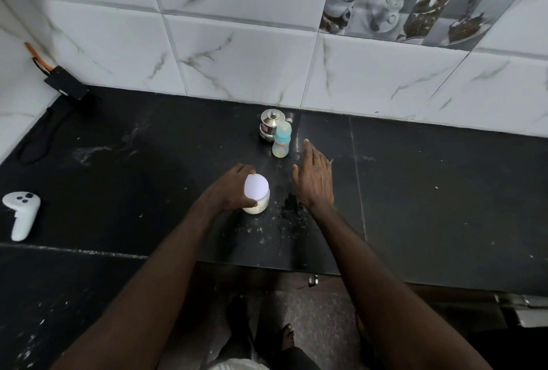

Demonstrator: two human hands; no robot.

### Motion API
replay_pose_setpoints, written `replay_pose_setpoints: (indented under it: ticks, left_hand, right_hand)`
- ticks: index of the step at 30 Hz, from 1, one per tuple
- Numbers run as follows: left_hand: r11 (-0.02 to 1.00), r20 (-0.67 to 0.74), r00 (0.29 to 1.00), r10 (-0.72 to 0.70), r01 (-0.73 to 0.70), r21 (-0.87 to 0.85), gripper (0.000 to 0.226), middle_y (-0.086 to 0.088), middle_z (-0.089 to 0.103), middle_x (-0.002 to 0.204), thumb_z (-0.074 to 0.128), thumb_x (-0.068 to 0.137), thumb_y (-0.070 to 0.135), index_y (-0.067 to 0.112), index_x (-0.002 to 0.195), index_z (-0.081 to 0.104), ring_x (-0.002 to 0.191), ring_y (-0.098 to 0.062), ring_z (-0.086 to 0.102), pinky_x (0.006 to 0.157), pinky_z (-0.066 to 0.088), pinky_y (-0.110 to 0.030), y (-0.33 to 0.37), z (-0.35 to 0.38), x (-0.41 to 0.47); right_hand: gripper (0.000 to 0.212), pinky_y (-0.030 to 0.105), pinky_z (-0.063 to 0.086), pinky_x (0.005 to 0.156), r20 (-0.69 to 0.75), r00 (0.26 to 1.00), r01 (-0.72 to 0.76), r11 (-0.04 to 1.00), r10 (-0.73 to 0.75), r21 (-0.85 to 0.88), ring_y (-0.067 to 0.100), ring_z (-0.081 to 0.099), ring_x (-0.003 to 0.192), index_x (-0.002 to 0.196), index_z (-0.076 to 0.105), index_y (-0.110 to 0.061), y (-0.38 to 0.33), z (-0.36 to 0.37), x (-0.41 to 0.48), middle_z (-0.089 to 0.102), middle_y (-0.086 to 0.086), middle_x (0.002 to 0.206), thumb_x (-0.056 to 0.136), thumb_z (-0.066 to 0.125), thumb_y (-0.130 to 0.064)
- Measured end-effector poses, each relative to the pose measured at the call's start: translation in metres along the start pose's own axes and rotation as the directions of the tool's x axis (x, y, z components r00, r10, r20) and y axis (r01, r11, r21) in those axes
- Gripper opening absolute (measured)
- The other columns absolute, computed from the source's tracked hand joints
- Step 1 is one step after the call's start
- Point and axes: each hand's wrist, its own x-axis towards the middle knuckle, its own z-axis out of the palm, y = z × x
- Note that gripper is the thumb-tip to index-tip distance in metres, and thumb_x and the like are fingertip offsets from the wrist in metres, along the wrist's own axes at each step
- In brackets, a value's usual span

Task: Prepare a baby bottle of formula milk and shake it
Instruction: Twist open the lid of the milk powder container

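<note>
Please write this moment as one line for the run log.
left hand: holds lidded powder jar on counter | right hand: open, empty, near baby bottle | bottle: upright, capped, beside steel pot

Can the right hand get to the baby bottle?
Probably yes. The right hand is open and empty, just beside the bottle, with bare counter between them. The steel pot stands behind it, out of the way.

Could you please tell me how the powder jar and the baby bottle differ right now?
The jar is squat with a flat white lid; the bottle is slimmer with a domed blue cap. The left hand grips the jar; the bottle stands untouched, the right hand open nearby. Both stand upright, closed, on the black counter.
</note>
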Motion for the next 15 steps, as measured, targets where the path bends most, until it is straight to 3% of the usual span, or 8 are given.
replay_pose_setpoints:
  ticks: [5, 7, 9, 11, 15]
  left_hand:
    - [1.000, 0.028, 1.000, -0.003, 0.002, 0.027, 0.096, -0.001, 0.042, 0.149, 0.089, 0.068, 0.045, 0.018, 0.147, 0.042, 0.131, -0.025, 0.049, 0.105, 0.046, -0.038, 0.001, -0.002, 0.000]
    - [0.999, 0.057, 0.998, -0.027, 0.025, 0.034, 0.106, 0.000, 0.036, 0.157, 0.084, 0.067, 0.061, 0.021, 0.153, 0.036, 0.140, -0.024, 0.043, 0.110, 0.042, -0.041, 0.002, -0.005, 0.002]
    - [0.998, 0.043, 0.998, -0.055, 0.054, 0.022, 0.113, 0.001, 0.032, 0.161, 0.065, 0.066, 0.084, 0.025, 0.156, 0.032, 0.145, -0.023, 0.039, 0.114, 0.040, -0.046, 0.004, -0.013, 0.006]
    - [0.998, -0.041, 0.997, -0.058, 0.058, -0.006, 0.106, 0.000, 0.037, 0.158, 0.053, 0.071, 0.089, 0.025, 0.154, 0.036, 0.141, -0.022, 0.045, 0.111, 0.043, -0.049, 0.008, -0.020, 0.014]
    - [0.997, -0.226, 0.974, -0.038, 0.021, -0.076, 0.080, 0.002, 0.048, 0.145, 0.053, 0.085, 0.077, 0.025, 0.144, 0.046, 0.127, -0.022, 0.056, 0.102, 0.051, -0.048, 0.022, -0.028, 0.035]
  right_hand:
    - [0.071, 0.044, 0.034, 0.120, 0.005, 1.000, -0.002, 1.000, 0.002, 0.003, 0.028, 0.045, 0.141, 0.158, 0.026, -0.008, 0.002, -0.002, -0.002, 0.044, 0.014, 0.156, 0.098, 0.058, -0.030]
    - [0.071, 0.043, 0.032, 0.120, 0.013, 1.000, -0.010, 1.000, 0.010, 0.011, 0.027, 0.044, 0.142, 0.158, 0.025, -0.009, 0.003, -0.003, -0.002, 0.043, 0.013, 0.157, 0.099, 0.058, -0.030]
    - [0.071, 0.043, 0.031, 0.121, 0.021, 1.000, -0.016, 1.000, 0.016, 0.016, 0.027, 0.042, 0.143, 0.158, 0.024, -0.010, 0.004, -0.004, -0.001, 0.042, 0.012, 0.158, 0.099, 0.057, -0.031]
    - [0.072, 0.043, 0.032, 0.122, 0.028, 0.999, -0.023, 1.000, 0.022, 0.013, 0.026, 0.042, 0.144, 0.159, 0.023, -0.011, 0.005, -0.005, -0.001, 0.041, 0.011, 0.159, 0.099, 0.057, -0.032]
    - [0.071, 0.042, 0.033, 0.121, 0.030, 0.999, -0.034, 0.999, 0.033, 0.021, 0.025, 0.042, 0.144, 0.158, 0.025, -0.010, 0.008, -0.005, -0.002, 0.042, 0.012, 0.158, 0.098, 0.057, -0.031]
